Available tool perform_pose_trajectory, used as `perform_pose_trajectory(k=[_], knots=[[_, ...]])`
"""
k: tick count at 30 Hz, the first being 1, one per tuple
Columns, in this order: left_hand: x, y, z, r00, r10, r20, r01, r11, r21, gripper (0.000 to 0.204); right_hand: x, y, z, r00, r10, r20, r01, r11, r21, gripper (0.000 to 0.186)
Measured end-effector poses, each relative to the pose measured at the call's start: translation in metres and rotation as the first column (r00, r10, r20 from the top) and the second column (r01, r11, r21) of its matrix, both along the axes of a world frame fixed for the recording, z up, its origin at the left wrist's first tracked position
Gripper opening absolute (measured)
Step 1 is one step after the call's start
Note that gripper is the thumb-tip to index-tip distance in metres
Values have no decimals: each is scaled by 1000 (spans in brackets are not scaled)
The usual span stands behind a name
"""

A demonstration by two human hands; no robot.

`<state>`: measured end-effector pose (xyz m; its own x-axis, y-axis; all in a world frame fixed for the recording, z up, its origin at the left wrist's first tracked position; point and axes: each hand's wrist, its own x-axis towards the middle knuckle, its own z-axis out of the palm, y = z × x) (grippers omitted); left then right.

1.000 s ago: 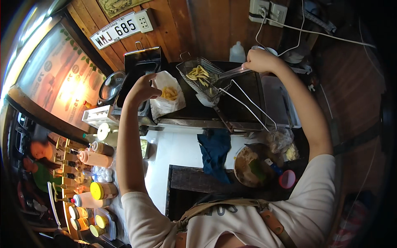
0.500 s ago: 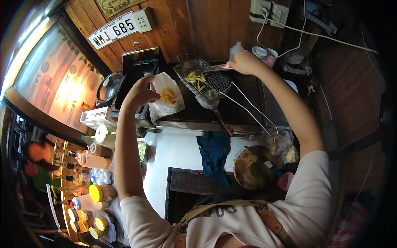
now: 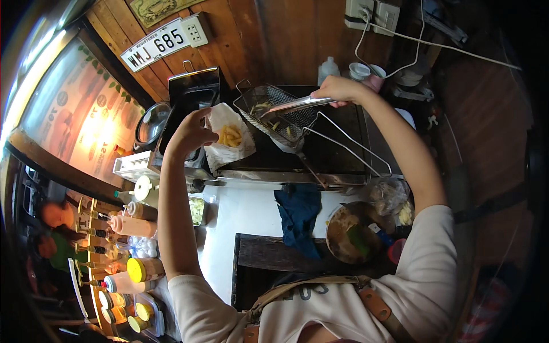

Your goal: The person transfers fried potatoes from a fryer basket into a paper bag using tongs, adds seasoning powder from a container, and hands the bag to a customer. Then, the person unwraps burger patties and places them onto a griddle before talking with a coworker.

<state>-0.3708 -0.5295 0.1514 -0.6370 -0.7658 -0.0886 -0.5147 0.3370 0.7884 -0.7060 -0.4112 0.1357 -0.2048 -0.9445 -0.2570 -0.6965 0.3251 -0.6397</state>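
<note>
My left hand [image 3: 194, 130] is curled at the left edge of a white paper bag [image 3: 243, 153], thumb and forefinger on either side of it. Pale yellow fries [image 3: 230, 136] lie in the bag's mouth. My right hand [image 3: 341, 90] grips a long, shiny metal utensil [image 3: 297, 105] that slants left into a wire frying basket [image 3: 280, 91]. Its far end is among a few fries [image 3: 275, 126] there, and its exact shape is hard to make out. The basket rests on a dark cooktop, its wire handle [image 3: 349, 146] pointing toward me on the right.
A black fryer [image 3: 194, 86] and a pot with a glass lid [image 3: 153, 123] stand at the left. Several sauce bottles [image 3: 131, 226] line the left counter. A blue cloth [image 3: 298, 220] hangs over the near edge; a round pan [image 3: 351, 231] sits to its right. A white cord [image 3: 446, 48] crosses overhead.
The utensil has come down and tilted into the basket, moving from above the fries to among them. The basket has shifted slightly. My left hand stays at the paper bag.
</note>
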Motion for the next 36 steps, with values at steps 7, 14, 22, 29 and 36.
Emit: perform_pose_trajectory(k=[7,14,22,29,36], knots=[[2,-3,-1,1000,-9,5,9,1000,-15,71,23,-3,-7,991,-1,136,2,1000,-10,34],[5,1,1,999,6,-35,-4,999,41,72,7,10,2,955,-13,296,5,1000,26,32],[4,3,1,999,-14,-31,15,999,42,72,-11,51,52,957,-43,287,68,995,-78,33],[7,-7,-4,999,-37,-23,38,998,41,68,25,57,125,989,151,4,-149,982,-119,34],[10,-1,0,1000,9,20,-10,999,36,67,106,42,158,805,262,-532,-331,943,-36,32]])
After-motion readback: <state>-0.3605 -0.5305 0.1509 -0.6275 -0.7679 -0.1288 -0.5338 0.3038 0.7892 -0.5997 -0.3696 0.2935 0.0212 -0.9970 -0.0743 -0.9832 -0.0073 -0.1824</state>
